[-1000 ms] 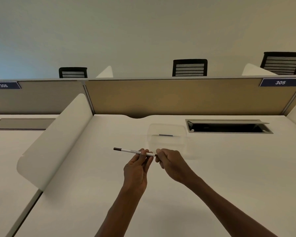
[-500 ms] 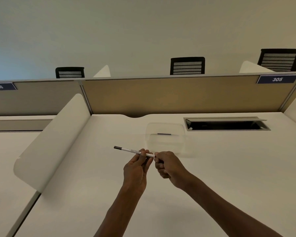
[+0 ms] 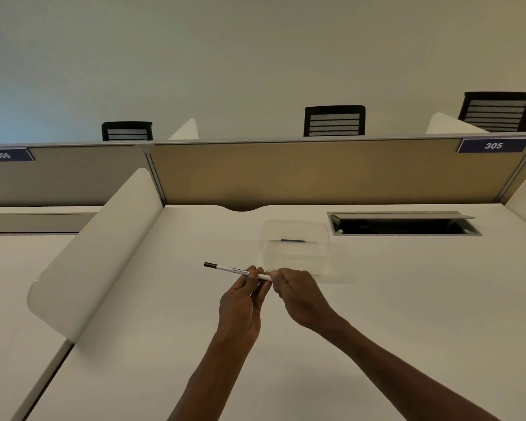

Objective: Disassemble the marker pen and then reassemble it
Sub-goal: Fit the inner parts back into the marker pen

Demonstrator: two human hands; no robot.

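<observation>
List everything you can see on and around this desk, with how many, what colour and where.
marker pen: 1, white with a black end, held above the desk between both hands
clear plastic container: 1, transparent, on the desk behind the hands, a small dark item inside
desk: 1, white, foreground
cable hatch: 1, grey, lid open, desk's far right
side divider: 1, white, desk's left edge
back partition: 1, tan, behind the desk
number plates: 2, blue, 305 right, 306 left
office chairs: 3, black, beyond the partition
left hand: pinches the pen's barrel
right hand: grips the pen's right end
</observation>
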